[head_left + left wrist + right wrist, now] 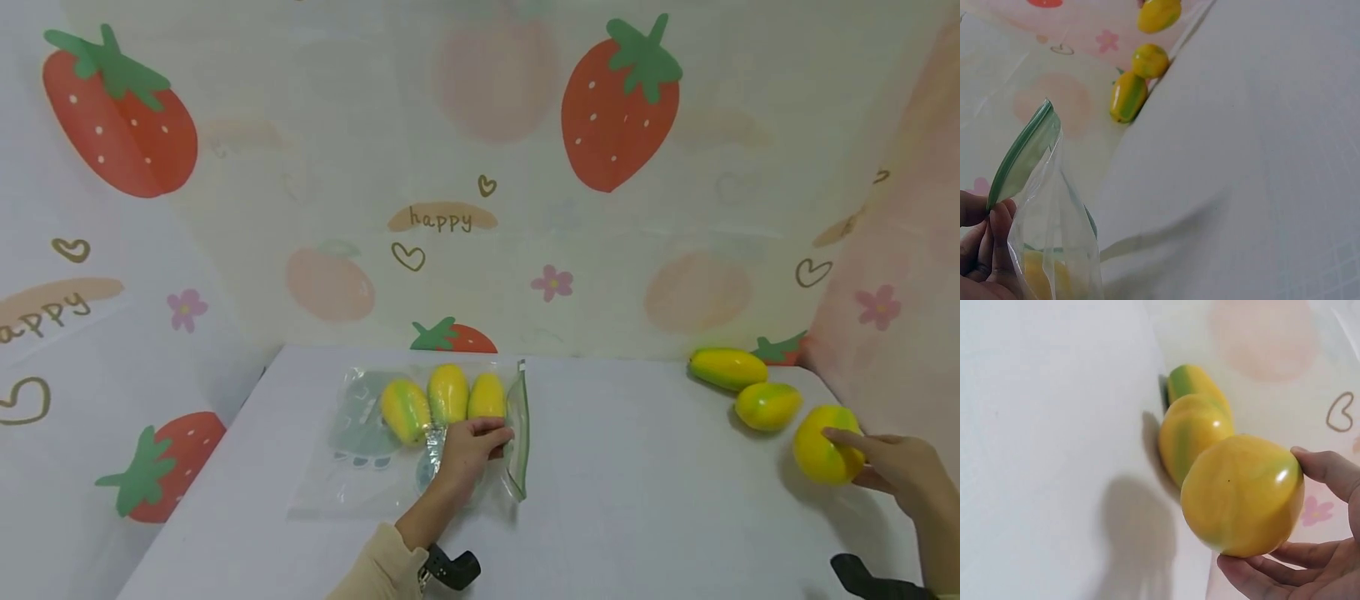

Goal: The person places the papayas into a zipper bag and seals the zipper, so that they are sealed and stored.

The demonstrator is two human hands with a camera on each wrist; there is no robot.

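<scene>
My left hand [462, 458] pinches the mouth of a clear zip bag [318, 492], which lies at the left of the white table. In the left wrist view the bag's green zip edge [1019, 150] stands apart from its other side, so the mouth gapes. Three yellow-green papayas [450, 392] are inside the bag, one partly behind my fingers. At the right, my right hand [903, 467] grips another papaya [817, 446] between thumb and fingers. Seen from the right wrist, this held papaya [1241, 497] is above its shadow, clear of the table.
Two more papayas lie at the table's back right: a rounder one [768, 406] and a longer one [726, 368] behind it. A printed sheet [525, 167] with strawberries stands behind and beside the white table [622, 467]. Each wrist wears a black band.
</scene>
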